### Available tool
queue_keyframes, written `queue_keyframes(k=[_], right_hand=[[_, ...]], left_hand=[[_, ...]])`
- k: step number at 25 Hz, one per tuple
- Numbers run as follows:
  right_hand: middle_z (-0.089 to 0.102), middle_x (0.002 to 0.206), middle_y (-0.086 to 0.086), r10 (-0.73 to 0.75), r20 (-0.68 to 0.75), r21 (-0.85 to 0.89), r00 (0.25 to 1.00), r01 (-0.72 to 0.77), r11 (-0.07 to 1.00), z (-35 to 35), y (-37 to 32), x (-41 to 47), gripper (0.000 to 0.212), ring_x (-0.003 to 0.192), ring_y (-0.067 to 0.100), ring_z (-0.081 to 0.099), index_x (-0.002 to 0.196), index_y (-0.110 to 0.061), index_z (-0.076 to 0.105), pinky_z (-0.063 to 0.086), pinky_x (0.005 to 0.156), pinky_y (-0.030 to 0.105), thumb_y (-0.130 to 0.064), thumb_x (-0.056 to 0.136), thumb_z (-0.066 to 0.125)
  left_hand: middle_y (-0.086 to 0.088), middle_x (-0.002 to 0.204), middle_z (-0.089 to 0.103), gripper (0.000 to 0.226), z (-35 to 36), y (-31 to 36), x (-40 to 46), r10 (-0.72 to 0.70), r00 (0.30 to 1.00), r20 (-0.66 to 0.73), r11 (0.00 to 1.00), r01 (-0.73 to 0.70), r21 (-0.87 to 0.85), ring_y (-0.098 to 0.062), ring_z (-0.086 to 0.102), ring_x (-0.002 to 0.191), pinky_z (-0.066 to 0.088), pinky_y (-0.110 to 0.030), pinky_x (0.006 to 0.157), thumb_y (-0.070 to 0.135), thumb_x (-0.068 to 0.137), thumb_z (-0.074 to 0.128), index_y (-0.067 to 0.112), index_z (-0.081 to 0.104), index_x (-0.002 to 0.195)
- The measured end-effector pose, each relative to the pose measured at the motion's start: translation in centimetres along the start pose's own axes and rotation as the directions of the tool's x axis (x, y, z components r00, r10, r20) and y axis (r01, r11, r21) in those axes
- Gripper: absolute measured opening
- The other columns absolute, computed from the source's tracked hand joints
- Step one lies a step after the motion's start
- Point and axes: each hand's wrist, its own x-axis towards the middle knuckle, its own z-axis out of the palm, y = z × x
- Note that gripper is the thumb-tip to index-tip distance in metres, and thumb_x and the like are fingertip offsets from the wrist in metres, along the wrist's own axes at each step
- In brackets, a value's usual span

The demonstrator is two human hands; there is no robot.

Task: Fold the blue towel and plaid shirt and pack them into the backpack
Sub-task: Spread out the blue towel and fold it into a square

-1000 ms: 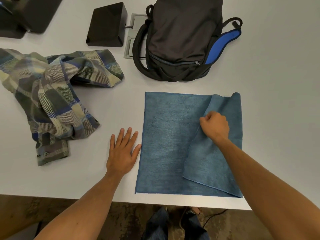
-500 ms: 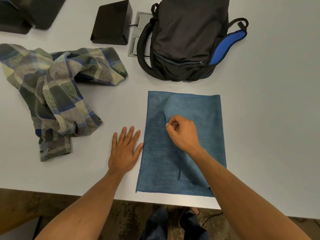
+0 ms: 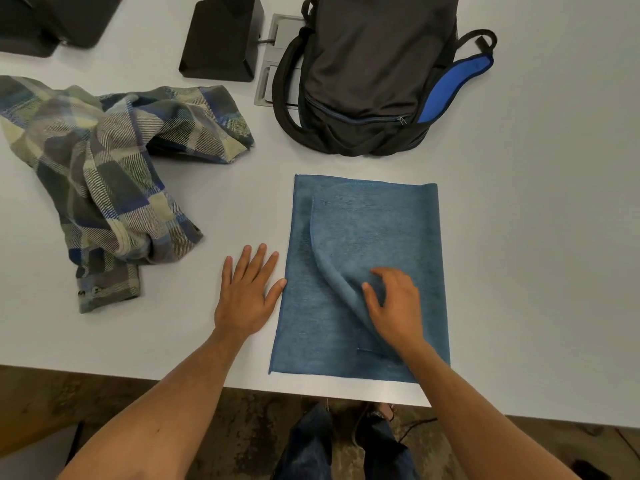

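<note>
The blue towel (image 3: 374, 237) lies near the table's front edge, its right half folded over to the left, with the top layer's edge curving loose. My right hand (image 3: 394, 303) rests on that top layer, fingers spread, holding nothing. My left hand (image 3: 247, 292) lies flat on the table, thumb touching the towel's left edge. The plaid shirt (image 3: 104, 178) sits crumpled at the left. The black backpack (image 3: 374, 74) with a blue inner panel lies beyond the towel.
A black box (image 3: 221, 36) sits behind the shirt, a grey metal plate (image 3: 273, 74) beside the backpack. Dark objects (image 3: 52, 19) fill the far left corner. The white table's front edge (image 3: 138, 370) runs just below my wrists.
My right hand carried the towel's right half over to the left, let go of it and now lies open on the fold. The left hand stayed put.
</note>
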Motion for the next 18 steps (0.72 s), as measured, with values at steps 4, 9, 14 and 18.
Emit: queue_keyframes(k=[4, 9, 14, 18], right_hand=[[0.058, 0.136, 0.008, 0.046, -0.020, -0.149, 0.999, -0.048, 0.988, -1.6, 4.2, -3.7, 0.050, 0.128, 0.027, 0.051, 0.130, -0.010, 0.058, 0.040, 0.107, 0.045, -0.044, 0.097, 0.043], [0.027, 0.160, -0.002, 0.113, 0.120, -0.262, 0.986, -0.078, 0.962, -3.1, 7.4, -6.5, 0.060, 0.149, 0.013, 0.014, 0.152, -0.019, 0.034, 0.008, 0.122, 0.038, -0.047, 0.101, 0.021], [0.007, 0.161, -0.009, 0.110, 0.226, -0.230, 0.968, -0.057, 0.971, -3.3, 8.2, -6.6, 0.066, 0.147, 0.004, -0.004, 0.156, -0.023, 0.018, -0.010, 0.120, 0.029, -0.054, 0.099, 0.010], [0.010, 0.163, -0.005, 0.133, 0.258, -0.178, 0.957, -0.088, 0.980, -3.5, 8.3, -6.3, 0.056, 0.147, 0.005, -0.005, 0.156, -0.021, 0.017, -0.009, 0.120, 0.030, -0.042, 0.105, 0.023]], left_hand=[[0.004, 0.164, 0.002, 0.067, 0.1, -0.1, 0.1, 0.021, 1.000, 0.016, 1.000, -0.021, -0.015, -0.018, -0.006, 0.151, -0.006, -0.049, 0.121, 0.064, 0.098, 0.013, 0.030, 0.011, 0.156], [-0.005, 0.145, 0.046, 0.043, -0.9, 2.7, -1.6, 0.015, 0.982, -0.188, 0.982, -0.050, -0.182, -0.024, 0.031, 0.141, 0.012, -0.051, 0.116, 0.046, 0.099, 0.037, 0.022, 0.058, 0.128], [0.004, 0.091, 0.058, 0.036, -0.7, 11.7, -5.0, 0.048, 0.991, -0.124, 0.962, -0.079, -0.262, -0.021, 0.053, 0.090, 0.038, -0.037, 0.078, 0.049, 0.095, 0.044, 0.021, 0.066, 0.087], [0.005, 0.095, 0.060, 0.038, -0.4, 15.7, -5.9, -0.047, 0.994, 0.100, 0.955, 0.074, -0.288, -0.017, 0.051, 0.094, 0.038, -0.033, 0.081, 0.057, 0.092, 0.049, 0.022, 0.065, 0.092]])
